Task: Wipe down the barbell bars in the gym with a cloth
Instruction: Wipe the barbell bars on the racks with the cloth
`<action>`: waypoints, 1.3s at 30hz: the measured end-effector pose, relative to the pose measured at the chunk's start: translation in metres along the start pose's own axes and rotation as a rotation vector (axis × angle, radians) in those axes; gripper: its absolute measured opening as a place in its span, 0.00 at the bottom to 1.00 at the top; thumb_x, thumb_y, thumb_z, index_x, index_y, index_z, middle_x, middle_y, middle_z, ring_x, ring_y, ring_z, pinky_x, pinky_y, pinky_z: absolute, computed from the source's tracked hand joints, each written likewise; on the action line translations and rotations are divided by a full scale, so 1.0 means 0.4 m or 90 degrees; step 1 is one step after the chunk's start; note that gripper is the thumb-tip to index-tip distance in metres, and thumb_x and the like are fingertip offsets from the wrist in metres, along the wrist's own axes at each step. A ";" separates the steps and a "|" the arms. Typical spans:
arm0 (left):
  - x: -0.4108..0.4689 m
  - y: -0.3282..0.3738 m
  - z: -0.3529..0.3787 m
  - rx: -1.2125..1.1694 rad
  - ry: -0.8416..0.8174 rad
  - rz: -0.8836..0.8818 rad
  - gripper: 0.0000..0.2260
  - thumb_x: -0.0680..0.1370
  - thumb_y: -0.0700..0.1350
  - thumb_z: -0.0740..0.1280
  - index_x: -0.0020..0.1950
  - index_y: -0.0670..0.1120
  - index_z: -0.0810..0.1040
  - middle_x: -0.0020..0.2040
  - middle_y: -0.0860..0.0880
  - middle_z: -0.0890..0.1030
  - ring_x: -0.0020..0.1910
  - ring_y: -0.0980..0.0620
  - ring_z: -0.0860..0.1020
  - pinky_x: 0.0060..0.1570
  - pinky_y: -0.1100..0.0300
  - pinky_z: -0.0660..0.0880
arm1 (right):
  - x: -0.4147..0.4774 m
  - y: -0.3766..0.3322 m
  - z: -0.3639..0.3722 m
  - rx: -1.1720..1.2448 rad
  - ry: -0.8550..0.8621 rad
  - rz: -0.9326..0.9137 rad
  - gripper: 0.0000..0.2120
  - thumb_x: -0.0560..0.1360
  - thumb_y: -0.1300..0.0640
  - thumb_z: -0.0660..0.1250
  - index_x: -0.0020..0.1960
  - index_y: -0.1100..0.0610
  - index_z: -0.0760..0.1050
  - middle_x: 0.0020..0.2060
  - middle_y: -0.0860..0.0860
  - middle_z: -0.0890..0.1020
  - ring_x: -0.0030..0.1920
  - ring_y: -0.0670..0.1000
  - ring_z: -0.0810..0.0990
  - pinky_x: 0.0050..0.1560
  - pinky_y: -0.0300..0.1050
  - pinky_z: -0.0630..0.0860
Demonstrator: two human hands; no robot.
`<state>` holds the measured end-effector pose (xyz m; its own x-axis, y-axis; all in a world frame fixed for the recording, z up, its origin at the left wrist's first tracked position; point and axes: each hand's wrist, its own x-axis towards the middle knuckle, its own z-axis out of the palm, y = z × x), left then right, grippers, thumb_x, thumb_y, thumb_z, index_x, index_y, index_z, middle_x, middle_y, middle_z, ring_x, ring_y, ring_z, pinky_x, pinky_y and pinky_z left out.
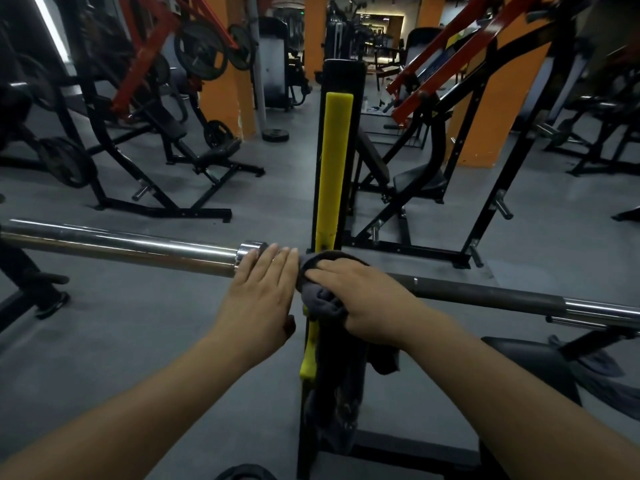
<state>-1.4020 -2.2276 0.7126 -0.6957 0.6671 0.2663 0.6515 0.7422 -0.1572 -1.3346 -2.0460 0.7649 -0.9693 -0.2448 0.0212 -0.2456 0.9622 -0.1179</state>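
- Gripping the cloth [320, 297], my right hand [367, 299] bunches it around the barbell bar [485, 292].
- That bar lies across my view, its chrome sleeve [121, 245] to my left.
- Behind it stands a black-and-yellow rack upright [334, 168].
- My left hand [263, 289] rests on the bar beside the collar [251, 252], fingers straight, touching the cloth.

This is a weight-training gym: plate-loaded machines [138, 67] with red lever arms stand at 10 and 1 o'clock, black weight plates [201, 50] hang on their pegs, and a padded seat [419, 180] sits at 2 o'clock. A chrome barbell [121, 245] crosses from 9 to 3 o'clock on a yellow-lined rack upright [334, 161] (dead centre, toward 12). Grey rubber flooring [166, 306] runs between orange pillars [221, 98], with one loose plate [275, 135] lying at 11 o'clock.
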 end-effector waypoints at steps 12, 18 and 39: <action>-0.016 0.058 0.019 -0.073 0.047 0.134 0.40 0.69 0.44 0.73 0.78 0.45 0.61 0.77 0.44 0.67 0.76 0.45 0.65 0.75 0.44 0.63 | -0.116 0.056 0.130 -0.099 0.234 0.194 0.37 0.62 0.56 0.81 0.69 0.56 0.74 0.63 0.53 0.80 0.63 0.54 0.79 0.65 0.51 0.74; 0.009 0.139 0.007 -0.057 0.016 0.186 0.38 0.70 0.44 0.69 0.79 0.44 0.62 0.79 0.44 0.64 0.78 0.44 0.62 0.75 0.44 0.62 | -0.124 0.077 0.101 -0.158 0.189 0.369 0.31 0.67 0.57 0.72 0.68 0.55 0.67 0.60 0.54 0.75 0.60 0.58 0.75 0.62 0.53 0.69; 0.093 0.277 -0.004 -0.020 -0.037 0.083 0.43 0.74 0.54 0.64 0.80 0.44 0.42 0.81 0.46 0.52 0.80 0.45 0.50 0.76 0.37 0.48 | -0.371 0.344 0.144 -0.183 0.324 0.407 0.37 0.61 0.60 0.78 0.67 0.55 0.68 0.57 0.56 0.76 0.56 0.59 0.73 0.63 0.58 0.69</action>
<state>-1.3552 -2.1204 0.7066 -0.6203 0.7609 0.1904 0.7460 0.6473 -0.1563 -1.2243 -1.8841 0.6883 -0.7911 0.3706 0.4866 0.4220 0.9066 -0.0043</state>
